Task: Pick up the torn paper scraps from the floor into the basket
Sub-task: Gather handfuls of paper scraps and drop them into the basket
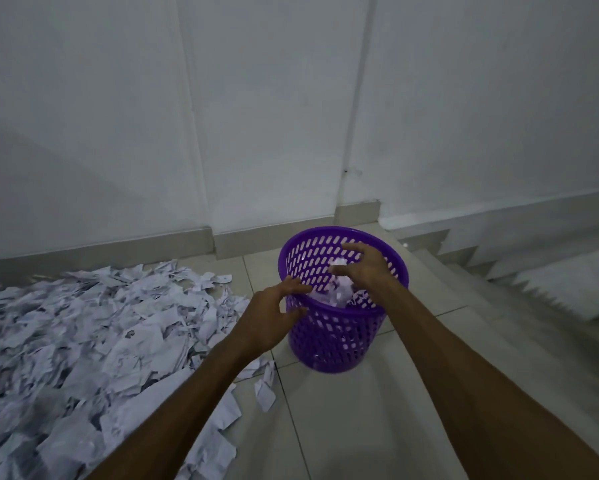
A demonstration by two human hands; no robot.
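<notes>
A pale wall (256,109) fills the upper half of the frame, with a low skirting board where it meets a light tiled floor (343,410). At the right edge, white steps (519,271) run away toward the upper right.

A broad heap of torn white paper scraps (83,341) covers the lower left of the frame, spreading from the skirting down to the bottom edge. A few stray pieces lie at its right fringe, near the centre bottom.

Right of centre stands an upright round purple plastic basket (329,337) with slotted walls, its open mouth facing up. Some crumpled white paper (339,292) already lies inside it.

Two bare forearms reach in from the bottom of the frame. The right hand (364,265) hovers over the basket's mouth, fingers spread wide; a small white scrap shows just beneath its fingertips, and it is unclear whether it is touching them or falling free. The left hand (274,317) is at the basket's left rim, fingers spread and loosely curved, holding nothing.

The heap lies to the left of both hands, below them on the floor. The left hand is the nearer one, so the next reach is likely leftward and down into the paper.
</notes>
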